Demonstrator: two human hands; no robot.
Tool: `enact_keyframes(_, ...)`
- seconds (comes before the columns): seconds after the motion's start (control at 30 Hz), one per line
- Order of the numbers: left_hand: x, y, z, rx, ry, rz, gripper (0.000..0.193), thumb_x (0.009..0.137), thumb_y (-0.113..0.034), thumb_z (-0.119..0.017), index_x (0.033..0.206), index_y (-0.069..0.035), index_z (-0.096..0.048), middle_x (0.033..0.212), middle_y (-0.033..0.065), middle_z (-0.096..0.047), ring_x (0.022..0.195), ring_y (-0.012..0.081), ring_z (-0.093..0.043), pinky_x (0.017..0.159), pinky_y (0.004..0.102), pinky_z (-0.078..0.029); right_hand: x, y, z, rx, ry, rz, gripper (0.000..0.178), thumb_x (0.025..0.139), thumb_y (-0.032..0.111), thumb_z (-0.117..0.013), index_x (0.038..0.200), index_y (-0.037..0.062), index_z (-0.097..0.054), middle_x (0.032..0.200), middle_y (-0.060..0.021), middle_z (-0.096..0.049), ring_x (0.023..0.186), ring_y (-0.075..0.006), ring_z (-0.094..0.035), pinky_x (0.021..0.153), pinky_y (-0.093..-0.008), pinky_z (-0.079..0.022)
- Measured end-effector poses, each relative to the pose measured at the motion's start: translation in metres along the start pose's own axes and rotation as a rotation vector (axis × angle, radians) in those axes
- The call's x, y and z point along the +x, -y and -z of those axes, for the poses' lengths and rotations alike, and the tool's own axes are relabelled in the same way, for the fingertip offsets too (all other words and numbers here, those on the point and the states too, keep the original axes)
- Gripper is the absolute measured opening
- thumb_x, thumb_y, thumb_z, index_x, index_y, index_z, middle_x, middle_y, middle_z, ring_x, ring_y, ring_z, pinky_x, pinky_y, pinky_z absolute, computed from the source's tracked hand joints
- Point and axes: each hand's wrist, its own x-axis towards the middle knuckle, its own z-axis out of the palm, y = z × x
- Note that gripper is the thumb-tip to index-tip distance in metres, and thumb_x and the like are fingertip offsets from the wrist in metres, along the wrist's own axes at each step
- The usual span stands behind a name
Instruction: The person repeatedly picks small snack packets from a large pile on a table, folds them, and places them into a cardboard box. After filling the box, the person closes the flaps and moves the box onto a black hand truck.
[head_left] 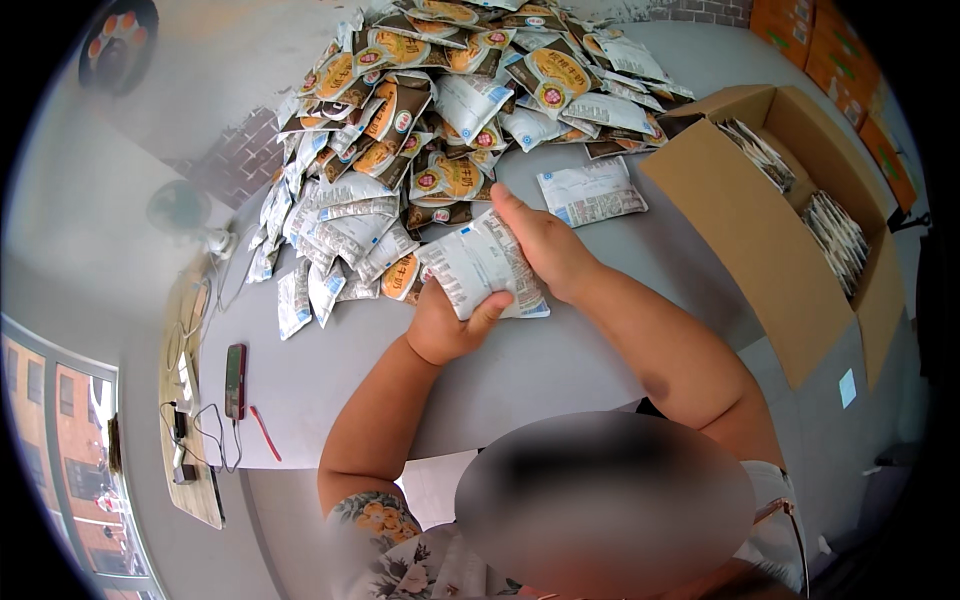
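Between my hands is a flat white pouch (478, 262) with grey print and small blue marks. My left hand (446, 326) grips its lower left side, thumb on top and fingers hidden underneath. My right hand (548, 246) is closed along its right edge, with the thumb pointing up and away. The pouch is held tilted over the table, in front of a big heap of similar pouches (450, 175); some show brown and orange fronts, others white backs. I cannot tell whether more pouches lie under the held one. A single white pouch (592, 192) lies apart, just beyond my right hand.
An open cardboard box (755, 235) stands at the right, with rows of pouches (838, 245) upright inside. On the grey table (300, 400) at the left lie a phone (235, 381) on a cable and a red strip (264, 433). Orange cartons (830, 60) are at the back right.
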Motion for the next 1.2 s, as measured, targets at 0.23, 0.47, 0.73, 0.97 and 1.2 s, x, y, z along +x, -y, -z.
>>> enact_keyframes(0.23,-0.001,0.002,0.008,-0.154,-0.175,0.045,0.043,0.095,-0.033,-0.053,0.119,0.003,-0.055,0.106,0.0131,-0.063,0.095,0.0235,-0.061,0.082,0.0325,-0.048,0.002,-0.005,0.003,-0.415,0.188,0.067,0.071,0.081,0.066,-0.059,0.104,-0.0002,-0.065,0.091,-0.0092,-0.065,0.083,-0.0169,-0.06,0.073,-0.0299,-0.048)
enact_keyframes(0.47,0.001,0.008,0.011,0.005,-0.129,0.142,0.045,0.098,-0.038,-0.046,0.114,0.002,-0.057,0.101,0.0152,-0.064,0.089,0.0265,-0.062,0.079,0.034,-0.047,0.001,-0.006,0.003,-0.532,0.126,-0.018,0.061,0.081,0.06,-0.063,0.095,0.0013,-0.069,0.086,-0.0119,-0.068,0.079,-0.0218,-0.064,0.07,-0.0348,-0.049)
enact_keyframes(0.73,0.012,0.011,0.0,-0.815,-0.327,0.506,0.054,0.099,-0.047,-0.039,0.123,0.001,-0.049,0.116,0.0116,-0.057,0.108,0.021,-0.054,0.095,0.0327,-0.041,-0.006,-0.006,-0.003,-0.738,0.075,0.272,0.05,0.089,0.049,-0.054,0.094,0.0004,-0.068,0.083,-0.0202,-0.067,0.08,-0.0345,-0.064,0.074,-0.0402,-0.049)
enact_keyframes(0.97,0.013,0.007,0.004,-0.953,-0.433,0.631,0.035,0.1,-0.032,-0.047,0.114,0.0,-0.052,0.105,0.0106,-0.061,0.095,0.0184,-0.059,0.084,0.0316,-0.048,-0.007,-0.013,-0.008,-0.846,0.166,0.254,0.051,0.089,0.049,-0.054,0.094,-0.0002,-0.067,0.085,-0.0217,-0.066,0.081,-0.0384,-0.063,0.076,-0.0428,-0.049)
enact_keyframes(1.2,0.017,-0.001,0.009,-1.016,-0.529,0.774,0.037,0.1,-0.035,-0.045,0.108,0.0,-0.054,0.102,0.0101,-0.062,0.091,0.0177,-0.06,0.082,0.0306,-0.05,-0.012,-0.014,-0.012,-0.803,0.163,0.277,0.05,0.089,0.048,-0.053,0.095,0.0001,-0.067,0.085,-0.0224,-0.066,0.081,-0.039,-0.063,0.076,-0.0434,-0.049)
